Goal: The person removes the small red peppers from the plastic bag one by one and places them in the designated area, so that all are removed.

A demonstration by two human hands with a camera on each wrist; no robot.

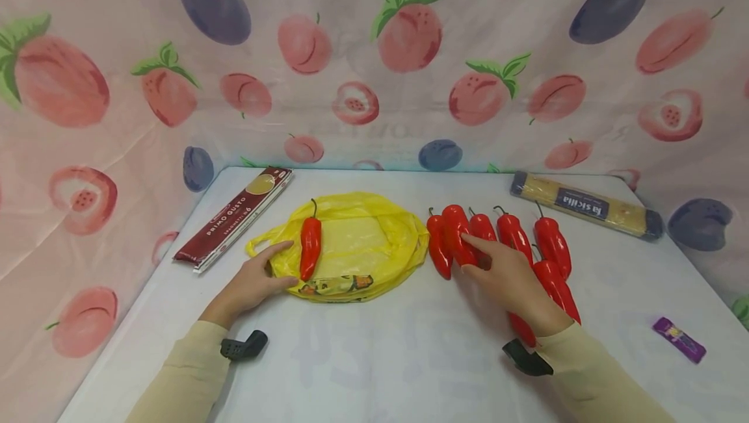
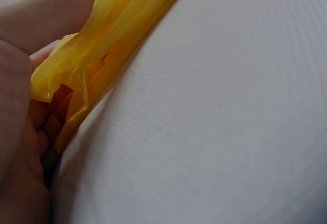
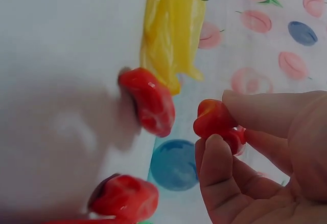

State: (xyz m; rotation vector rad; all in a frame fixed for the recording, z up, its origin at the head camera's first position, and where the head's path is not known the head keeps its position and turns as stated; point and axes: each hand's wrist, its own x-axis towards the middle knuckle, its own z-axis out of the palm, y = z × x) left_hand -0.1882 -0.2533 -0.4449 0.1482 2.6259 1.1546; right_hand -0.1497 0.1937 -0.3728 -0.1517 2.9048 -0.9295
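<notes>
A yellow plastic bag lies flat on the white table, with one red pepper on its left part. My left hand holds the bag's left edge; in the left wrist view the crumpled yellow plastic passes between thumb and curled fingers. To the right of the bag, my right hand pinches another red pepper between thumb and fingers. The right wrist view has that pepper end-on, apart from the peppers below it. Several more red peppers lie around and partly beneath the right hand.
A dark red spaghetti packet lies at the back left. Another pasta packet rests at the back right. A small purple packet is near the right edge. Fruit-patterned cloth stands behind and beside the table.
</notes>
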